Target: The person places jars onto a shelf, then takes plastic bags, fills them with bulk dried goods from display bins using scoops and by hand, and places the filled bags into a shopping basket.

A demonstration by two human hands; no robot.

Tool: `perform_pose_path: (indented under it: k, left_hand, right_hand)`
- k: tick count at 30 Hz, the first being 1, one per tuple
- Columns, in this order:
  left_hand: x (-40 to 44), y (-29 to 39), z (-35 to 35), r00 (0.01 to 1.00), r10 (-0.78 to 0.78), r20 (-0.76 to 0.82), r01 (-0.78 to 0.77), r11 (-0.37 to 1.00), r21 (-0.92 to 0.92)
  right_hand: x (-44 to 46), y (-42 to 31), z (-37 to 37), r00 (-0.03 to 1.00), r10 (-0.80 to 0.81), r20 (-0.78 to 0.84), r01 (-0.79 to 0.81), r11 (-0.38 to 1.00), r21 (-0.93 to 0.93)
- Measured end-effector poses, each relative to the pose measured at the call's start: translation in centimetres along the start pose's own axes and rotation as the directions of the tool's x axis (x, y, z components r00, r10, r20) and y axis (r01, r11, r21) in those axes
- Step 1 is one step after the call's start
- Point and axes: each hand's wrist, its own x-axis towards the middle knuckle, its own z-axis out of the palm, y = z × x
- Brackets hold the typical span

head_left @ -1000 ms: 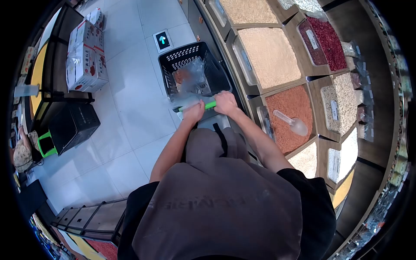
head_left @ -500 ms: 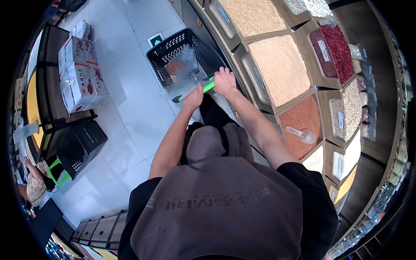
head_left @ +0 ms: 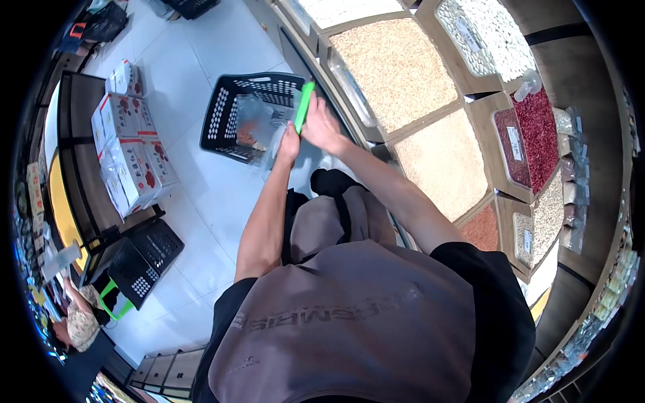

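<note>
A black perforated shopping basket [head_left: 209, 121] hangs or stands in front of my legs, with its bright green handle [head_left: 306, 102] raised on the right side. My left hand [head_left: 289, 144] is closed around the handle's near end, beside a crumpled clear plastic bag [head_left: 277, 138]. My right hand [head_left: 322, 125] bends against the handle's right side, its fingers partly curled and slightly blurred. Inside the basket lies a clear bag with reddish-brown contents [head_left: 248, 131]. Whether the basket touches the floor cannot be made out.
Sloped bins of beige grain [head_left: 396, 74], pale grain [head_left: 443, 161], white beans [head_left: 494, 40] and dark red beans [head_left: 537, 127] line my right. Stacked white cartons [head_left: 134, 168] stand left, near another black basket [head_left: 144, 258] and a person in a patterned shirt [head_left: 82, 316].
The basket has shifted left and turned, and its green handle now stands steeper. Both hands have moved slightly left with it. The bins have slid downward in view.
</note>
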Motion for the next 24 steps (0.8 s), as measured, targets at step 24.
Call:
perform_pose_path:
  k: [24]
  left_hand:
    - [16.4,14.7,3.9,0.883,-0.02,0.468,0.167,0.947,-0.275]
  right_hand:
    - [9.2,3.2,-3.7,0.896,0.363,-0.256,-0.312,0.924,0.219]
